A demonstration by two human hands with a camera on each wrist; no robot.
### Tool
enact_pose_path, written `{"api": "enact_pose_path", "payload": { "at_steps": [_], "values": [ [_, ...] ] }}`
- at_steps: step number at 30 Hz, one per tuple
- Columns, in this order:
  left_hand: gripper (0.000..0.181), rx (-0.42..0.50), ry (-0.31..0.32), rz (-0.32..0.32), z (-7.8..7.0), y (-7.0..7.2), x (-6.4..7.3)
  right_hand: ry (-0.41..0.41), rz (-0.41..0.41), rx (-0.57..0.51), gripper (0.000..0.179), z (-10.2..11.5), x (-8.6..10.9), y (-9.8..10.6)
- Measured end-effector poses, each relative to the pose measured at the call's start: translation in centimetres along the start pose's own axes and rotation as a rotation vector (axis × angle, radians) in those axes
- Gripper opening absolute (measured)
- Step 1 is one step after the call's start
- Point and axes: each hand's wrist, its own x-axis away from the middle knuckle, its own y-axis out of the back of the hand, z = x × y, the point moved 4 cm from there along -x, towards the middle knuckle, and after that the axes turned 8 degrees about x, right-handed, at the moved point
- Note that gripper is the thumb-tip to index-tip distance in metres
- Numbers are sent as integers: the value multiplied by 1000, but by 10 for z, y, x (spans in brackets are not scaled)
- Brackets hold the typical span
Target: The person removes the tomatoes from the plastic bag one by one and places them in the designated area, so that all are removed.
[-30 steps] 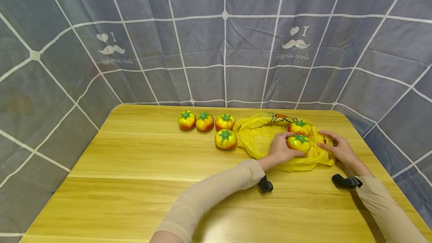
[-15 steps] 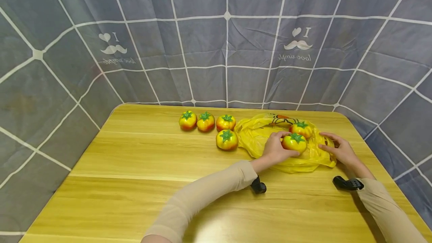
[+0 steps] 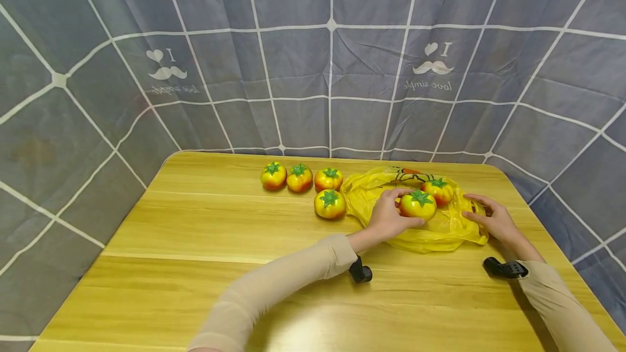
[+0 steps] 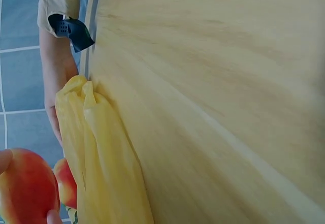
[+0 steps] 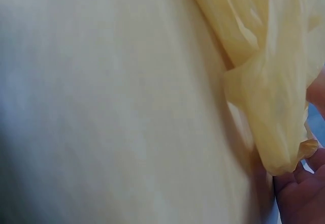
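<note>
My left hand (image 3: 388, 216) grips a yellow-and-red tomato (image 3: 418, 206) with a green star-shaped top, raised over a yellow plastic bag (image 3: 425, 240). In the left wrist view the tomato (image 4: 28, 186) shows its red underside between thumb and finger. Just behind it, a second tomato (image 3: 438, 192) lies at the bag. At the bag's right end, my right hand (image 3: 498, 222) holds the edge with fingers and thumb around it. In the right wrist view the hand (image 5: 304, 196) is partly out of frame, beside the crumpled plastic (image 5: 271, 107).
Several more tomatoes stand left of the bag: three in a row at the back, with the leftmost tomato (image 3: 273, 176), and a front tomato (image 3: 330, 204) by the bag's left edge. A grey checked curtain (image 3: 293, 69) hangs behind the wooden table (image 3: 195, 243).
My left hand has drawn its tomato leftward and slightly up, apart from the second tomato. My right hand stays at the bag's right end.
</note>
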Motion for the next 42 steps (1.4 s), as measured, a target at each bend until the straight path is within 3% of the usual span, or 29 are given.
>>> {"api": "enact_pose_path", "payload": {
  "at_steps": [5, 10, 16, 42],
  "values": [
    [62, 36, -50, 8, 2, 9, 7, 4, -6, -1, 51, -1, 0, 0],
    [63, 108, -54, 12, 5, 20, 16, 13, -7, 19, 50, -2, 2, 0],
    [65, 107, -81, 10, 7, 37, 26, 14, -2, 1, 50, -2, 2, -1],
    [63, 198, -161, -118, 37, 107, 63, 9, -8, 11, 50, -3, -1, -1]
  ]
}}
